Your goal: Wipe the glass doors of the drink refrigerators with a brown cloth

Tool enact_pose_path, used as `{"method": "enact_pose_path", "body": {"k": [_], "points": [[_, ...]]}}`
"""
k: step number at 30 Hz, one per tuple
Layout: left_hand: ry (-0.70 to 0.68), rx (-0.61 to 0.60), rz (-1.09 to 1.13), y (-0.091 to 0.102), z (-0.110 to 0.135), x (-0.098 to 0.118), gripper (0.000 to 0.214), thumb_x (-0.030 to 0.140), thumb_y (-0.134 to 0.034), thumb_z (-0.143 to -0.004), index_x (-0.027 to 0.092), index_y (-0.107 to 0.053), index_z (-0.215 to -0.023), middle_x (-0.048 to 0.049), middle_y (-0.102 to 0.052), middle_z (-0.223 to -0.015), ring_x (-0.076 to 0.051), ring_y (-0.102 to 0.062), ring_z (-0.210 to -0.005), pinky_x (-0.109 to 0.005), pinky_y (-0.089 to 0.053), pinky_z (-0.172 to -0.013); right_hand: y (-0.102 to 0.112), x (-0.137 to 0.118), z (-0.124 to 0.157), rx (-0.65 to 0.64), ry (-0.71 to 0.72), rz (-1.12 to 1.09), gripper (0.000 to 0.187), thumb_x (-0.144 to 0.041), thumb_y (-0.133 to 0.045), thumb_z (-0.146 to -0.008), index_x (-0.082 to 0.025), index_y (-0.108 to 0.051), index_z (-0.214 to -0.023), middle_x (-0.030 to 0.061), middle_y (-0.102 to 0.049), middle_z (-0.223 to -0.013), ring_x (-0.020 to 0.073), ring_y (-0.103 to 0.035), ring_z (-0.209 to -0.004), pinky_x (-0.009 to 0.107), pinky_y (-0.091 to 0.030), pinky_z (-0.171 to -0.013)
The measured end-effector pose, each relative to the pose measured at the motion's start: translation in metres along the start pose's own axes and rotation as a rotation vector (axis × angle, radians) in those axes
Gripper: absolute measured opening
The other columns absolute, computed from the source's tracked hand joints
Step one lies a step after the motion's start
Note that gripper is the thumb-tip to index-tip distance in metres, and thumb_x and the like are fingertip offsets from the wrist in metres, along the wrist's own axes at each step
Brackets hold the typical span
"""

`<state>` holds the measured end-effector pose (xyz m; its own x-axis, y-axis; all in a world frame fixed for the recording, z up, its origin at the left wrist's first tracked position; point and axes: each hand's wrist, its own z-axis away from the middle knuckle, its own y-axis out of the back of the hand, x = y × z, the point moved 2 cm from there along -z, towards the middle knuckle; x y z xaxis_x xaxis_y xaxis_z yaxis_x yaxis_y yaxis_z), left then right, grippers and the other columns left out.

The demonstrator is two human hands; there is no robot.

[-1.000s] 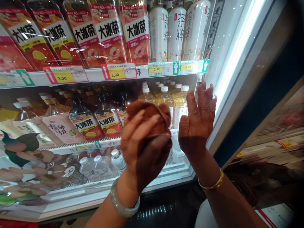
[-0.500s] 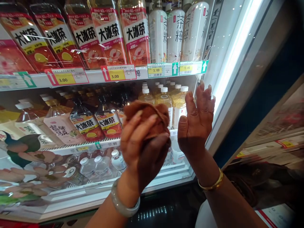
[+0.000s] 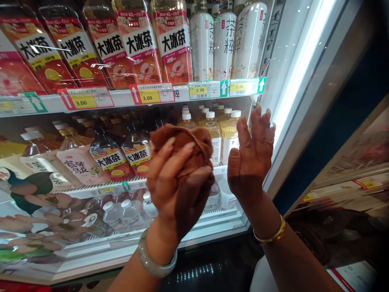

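My left hand (image 3: 176, 186) is closed around a crumpled brown cloth (image 3: 182, 140), held up in front of the middle shelf of a drinks cooler. My right hand (image 3: 252, 156) is raised beside it with fingers stretched out, its fingertips at the edge of the cooler's glass door (image 3: 285, 81). Nothing is in the right hand. Yellow tea bottles with white caps (image 3: 212, 129) stand just behind the cloth. Dark tea bottles with red labels (image 3: 109, 152) fill the shelf to the left.
The top shelf carries tall red-labelled bottles (image 3: 139, 40) and white bottles (image 3: 225, 40) above price tags (image 3: 148, 95) reading 3.00. Small water bottles (image 3: 127, 211) lie on the bottom shelf. A lit door frame (image 3: 306, 61) runs up the right side.
My left hand with the cloth has shifted a little to the left. The right hand has stayed where it was.
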<state>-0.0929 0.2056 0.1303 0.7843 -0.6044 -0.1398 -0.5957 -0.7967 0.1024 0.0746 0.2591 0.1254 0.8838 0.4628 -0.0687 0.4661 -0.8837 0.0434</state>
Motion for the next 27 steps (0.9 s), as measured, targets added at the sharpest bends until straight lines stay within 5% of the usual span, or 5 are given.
{"method": "enact_pose_path", "body": {"k": [5, 12, 19, 27], "points": [[-0.116, -0.081, 0.075, -0.006, 0.003, 0.003, 0.024, 0.018, -0.084, -0.083, 0.025, -0.073, -0.102, -0.0047, -0.07, -0.132, -0.029, -0.057, -0.141, -0.053, -0.047, -0.121, -0.001, 0.001, 0.001, -0.01, -0.008, 0.008, 0.06, -0.037, -0.029, -0.108, -0.038, -0.02, -0.167, -0.0065, -0.025, -0.175, 0.0282, -0.026, -0.162, 0.059, -0.029, -0.132], [0.024, 0.052, -0.02, 0.009, -0.006, -0.01, 0.029, 0.016, -0.085, -0.08, 0.024, -0.073, -0.105, -0.0095, -0.065, -0.14, -0.034, -0.053, -0.144, -0.06, -0.045, -0.121, 0.0, 0.0, 0.001, -0.014, -0.011, 0.012, 0.061, -0.036, -0.028, -0.108, -0.04, -0.017, -0.167, -0.0071, -0.025, -0.175, 0.0275, -0.025, -0.162, 0.059, -0.03, -0.132], [-0.112, -0.132, 0.123, -0.011, 0.003, 0.012, 0.023, 0.015, -0.082, -0.084, 0.026, -0.074, -0.102, -0.0038, -0.071, -0.131, -0.027, -0.057, -0.139, -0.053, -0.047, -0.122, -0.003, 0.002, 0.001, 0.029, 0.001, 0.014, 0.059, -0.036, -0.03, -0.109, -0.038, -0.019, -0.167, -0.0054, -0.028, -0.174, 0.0261, -0.028, -0.162, 0.058, -0.031, -0.133], [0.028, -0.006, -0.008, 0.008, -0.011, -0.004, 0.031, 0.014, -0.084, -0.081, 0.025, -0.071, -0.106, -0.0092, -0.065, -0.14, -0.033, -0.052, -0.145, -0.06, -0.044, -0.123, 0.0, 0.0, 0.0, -0.003, -0.005, 0.002, 0.061, -0.036, -0.029, -0.107, -0.039, -0.018, -0.167, -0.0076, -0.024, -0.175, 0.0272, -0.026, -0.162, 0.058, -0.03, -0.132]]}}
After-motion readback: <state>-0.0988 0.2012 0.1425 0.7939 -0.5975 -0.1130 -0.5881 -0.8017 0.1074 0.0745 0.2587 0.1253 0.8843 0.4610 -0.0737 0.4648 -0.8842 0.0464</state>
